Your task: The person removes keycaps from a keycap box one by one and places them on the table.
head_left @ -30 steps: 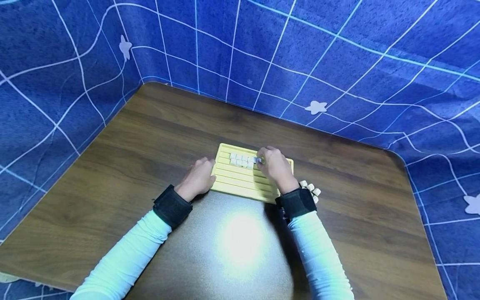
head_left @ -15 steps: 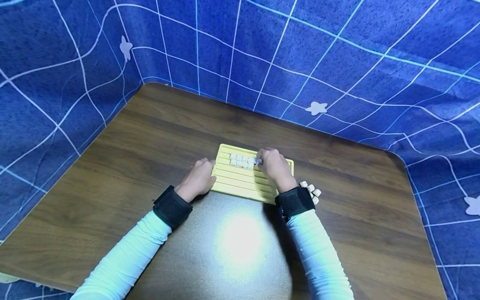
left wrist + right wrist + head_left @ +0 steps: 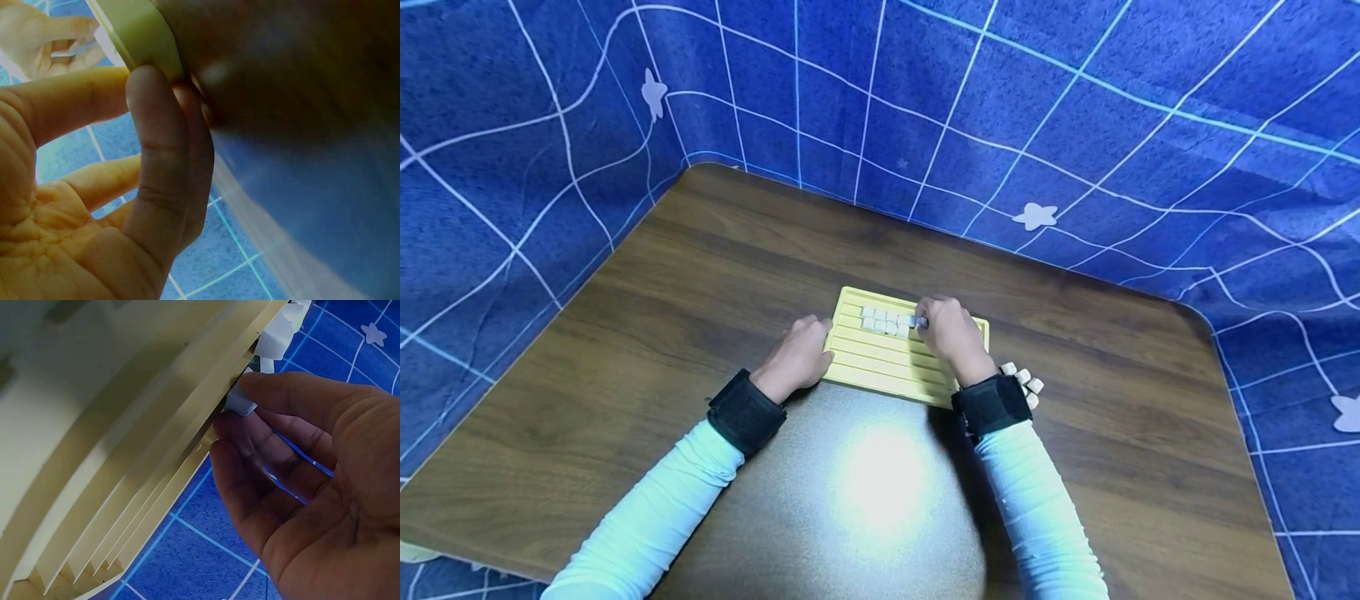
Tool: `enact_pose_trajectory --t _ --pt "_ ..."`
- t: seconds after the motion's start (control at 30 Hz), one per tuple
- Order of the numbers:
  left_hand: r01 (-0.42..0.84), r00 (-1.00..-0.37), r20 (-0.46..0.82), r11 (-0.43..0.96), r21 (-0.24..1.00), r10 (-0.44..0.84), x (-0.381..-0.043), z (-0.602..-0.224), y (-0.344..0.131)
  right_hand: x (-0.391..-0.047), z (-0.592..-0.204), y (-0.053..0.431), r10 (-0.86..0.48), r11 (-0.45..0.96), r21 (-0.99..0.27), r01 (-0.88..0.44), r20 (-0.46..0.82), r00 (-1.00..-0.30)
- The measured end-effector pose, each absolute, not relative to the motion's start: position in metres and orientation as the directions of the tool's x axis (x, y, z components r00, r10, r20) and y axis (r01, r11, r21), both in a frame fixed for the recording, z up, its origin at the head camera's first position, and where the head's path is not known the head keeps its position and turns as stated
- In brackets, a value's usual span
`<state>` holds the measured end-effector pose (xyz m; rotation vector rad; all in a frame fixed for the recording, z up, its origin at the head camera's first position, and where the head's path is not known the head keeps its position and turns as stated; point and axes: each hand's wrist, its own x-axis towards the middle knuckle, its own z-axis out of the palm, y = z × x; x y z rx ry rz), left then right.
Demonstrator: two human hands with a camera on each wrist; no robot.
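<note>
A shallow yellow ridged tray [image 3: 880,367] lies on the wooden table. My left hand [image 3: 793,357] grips its left edge, thumb and fingertips pinching the rim in the left wrist view. Over the upper right of the tray, my right hand [image 3: 953,335] pinches a small white block [image 3: 240,403] between thumb and fingertips, right beside a ridge. Small white blocks [image 3: 883,327] stand in two short rows in the tray's upper slots, directly left of the right fingers. The right hand covers the tray's right end in the head view.
Several loose white blocks [image 3: 1028,383] lie on the table [image 3: 1120,417] beside the right wrist, partly behind its black band [image 3: 994,406]. A blue cloth [image 3: 895,108] with white lines and stars hangs along the back and sides.
Both hands stay nearly in place, the left on the tray edge and the right on its block. The view shifts very slightly.
</note>
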<state>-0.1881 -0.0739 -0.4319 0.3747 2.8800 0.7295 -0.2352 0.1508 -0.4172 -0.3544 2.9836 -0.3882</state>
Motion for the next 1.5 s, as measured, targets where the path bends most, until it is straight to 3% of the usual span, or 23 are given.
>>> enact_pose_trajectory --t 0.57,1.03,1.5 --pt "0.182 -0.951 -0.131 0.851 0.492 0.279 -0.188 -0.431 -0.074 -0.214 -0.402 0.177 -0.307 0.899 -0.286 -0.330 0.124 -0.944" --pt "0.228 -0.951 -0.075 0.842 0.490 0.301 -0.187 -0.431 -0.075 -0.204 -0.401 0.231 -0.218 0.938 -0.247 -0.241 0.119 -0.969" --pt "0.228 -0.952 -0.065 0.837 0.497 0.298 -0.188 -0.433 -0.074 -0.198 -0.412 0.283 -0.180 0.938 -0.260 -0.228 0.197 -0.964"
